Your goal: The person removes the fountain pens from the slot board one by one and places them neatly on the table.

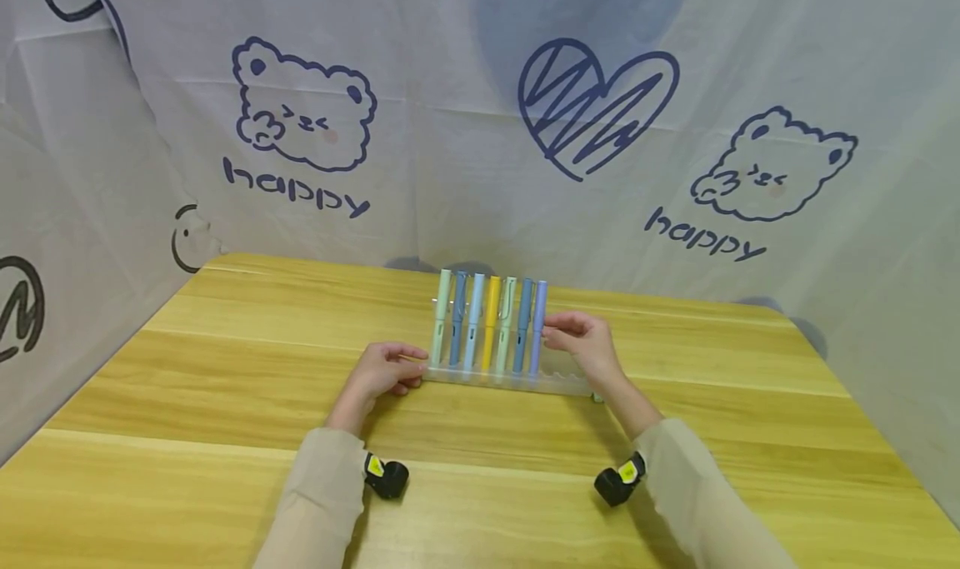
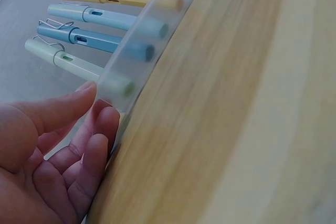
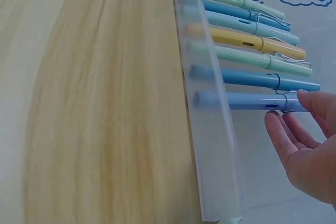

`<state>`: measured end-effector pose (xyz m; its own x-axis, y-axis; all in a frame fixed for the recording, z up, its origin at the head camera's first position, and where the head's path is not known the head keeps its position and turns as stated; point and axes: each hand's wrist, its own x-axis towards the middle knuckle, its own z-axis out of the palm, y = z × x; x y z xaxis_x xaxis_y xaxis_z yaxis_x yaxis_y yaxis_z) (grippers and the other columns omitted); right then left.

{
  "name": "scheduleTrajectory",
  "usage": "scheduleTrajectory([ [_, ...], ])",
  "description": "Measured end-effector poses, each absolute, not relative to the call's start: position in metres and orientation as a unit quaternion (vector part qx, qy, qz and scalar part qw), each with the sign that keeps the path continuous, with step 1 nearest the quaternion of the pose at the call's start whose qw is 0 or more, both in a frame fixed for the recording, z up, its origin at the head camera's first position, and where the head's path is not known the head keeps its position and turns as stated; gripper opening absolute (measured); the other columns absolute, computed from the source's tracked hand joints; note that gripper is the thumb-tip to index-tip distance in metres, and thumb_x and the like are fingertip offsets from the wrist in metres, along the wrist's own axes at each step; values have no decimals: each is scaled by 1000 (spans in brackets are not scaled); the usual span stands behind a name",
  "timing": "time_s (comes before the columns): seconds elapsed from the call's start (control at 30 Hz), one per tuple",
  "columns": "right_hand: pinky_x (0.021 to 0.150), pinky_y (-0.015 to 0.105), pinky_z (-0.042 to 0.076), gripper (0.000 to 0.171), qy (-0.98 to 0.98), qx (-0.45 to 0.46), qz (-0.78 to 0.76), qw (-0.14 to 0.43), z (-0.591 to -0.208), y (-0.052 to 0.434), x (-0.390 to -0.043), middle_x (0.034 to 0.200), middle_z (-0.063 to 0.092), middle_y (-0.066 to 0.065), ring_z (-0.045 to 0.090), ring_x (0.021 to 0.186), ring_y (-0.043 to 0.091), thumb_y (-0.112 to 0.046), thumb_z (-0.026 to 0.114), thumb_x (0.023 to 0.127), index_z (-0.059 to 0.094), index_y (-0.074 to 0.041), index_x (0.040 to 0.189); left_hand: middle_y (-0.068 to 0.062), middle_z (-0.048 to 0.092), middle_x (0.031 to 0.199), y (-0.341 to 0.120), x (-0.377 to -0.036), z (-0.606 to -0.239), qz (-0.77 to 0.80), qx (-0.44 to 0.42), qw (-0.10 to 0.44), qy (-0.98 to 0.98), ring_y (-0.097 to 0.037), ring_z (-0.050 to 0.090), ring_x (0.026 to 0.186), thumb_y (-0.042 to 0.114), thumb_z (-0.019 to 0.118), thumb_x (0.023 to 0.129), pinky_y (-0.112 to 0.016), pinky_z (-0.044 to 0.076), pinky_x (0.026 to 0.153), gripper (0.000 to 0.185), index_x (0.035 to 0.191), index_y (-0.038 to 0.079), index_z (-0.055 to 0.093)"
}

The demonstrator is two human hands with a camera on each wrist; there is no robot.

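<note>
A frosted clear pen rack [image 1: 558, 385] stands on the table with several capped pens upright in a row. From left to right they are pale green, blue, light blue, yellow [image 1: 491, 323], green, blue and purple. My left hand [image 1: 382, 373] pinches the left end of the rack between thumb and fingers, beside the pale green pen [image 2: 65, 61]. At the row's right end, my right hand [image 1: 588, 348] has thumb and fingertips around the upper part of the purple pen [image 3: 252, 100]. That pen's lower end sits in the rack. Bare slots lie to its right.
The wooden table [image 1: 480, 486] extends around the rack on all sides. Behind it hangs a pale cloth [image 1: 442, 136] printed with bears, a heart and lettering. A black wrist camera [image 1: 390, 479] is on the left sleeve, another [image 1: 617, 486] on the right.
</note>
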<state>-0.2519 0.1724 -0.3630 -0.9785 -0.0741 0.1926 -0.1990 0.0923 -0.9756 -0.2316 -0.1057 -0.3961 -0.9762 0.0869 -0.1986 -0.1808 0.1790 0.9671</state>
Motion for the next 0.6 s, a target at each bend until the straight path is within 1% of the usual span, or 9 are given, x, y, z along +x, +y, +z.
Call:
scheduleTrajectory([
  [0.2, 69, 30, 51, 23, -748, 87, 657, 36, -366, 169, -252, 92, 62, 23, 61, 70, 9, 13, 57, 79, 54, 20, 100, -4, 62, 69, -106, -231, -396, 643, -31, 103, 758, -11, 57, 58, 2, 62, 81, -23, 46, 52, 23, 102, -8, 60],
  [0.4, 71, 30, 51, 25, -749, 91, 655, 26, -368, 165, -252, 99, 60, 26, 62, 75, 10, 15, 57, 78, 53, 20, 102, -4, 62, 69, -105, -231, -396, 646, -28, 102, 756, -10, 57, 58, 2, 63, 81, -23, 46, 51, 25, 102, -9, 60],
  [0.6, 70, 30, 51, 24, -748, 81, 658, 28, -372, 162, -254, 97, 60, 27, 62, 74, 11, 17, 58, 77, 54, 20, 100, -4, 62, 69, -106, -231, -395, 646, -31, 102, 756, -10, 56, 58, 2, 63, 81, -22, 46, 51, 24, 102, -8, 60],
])
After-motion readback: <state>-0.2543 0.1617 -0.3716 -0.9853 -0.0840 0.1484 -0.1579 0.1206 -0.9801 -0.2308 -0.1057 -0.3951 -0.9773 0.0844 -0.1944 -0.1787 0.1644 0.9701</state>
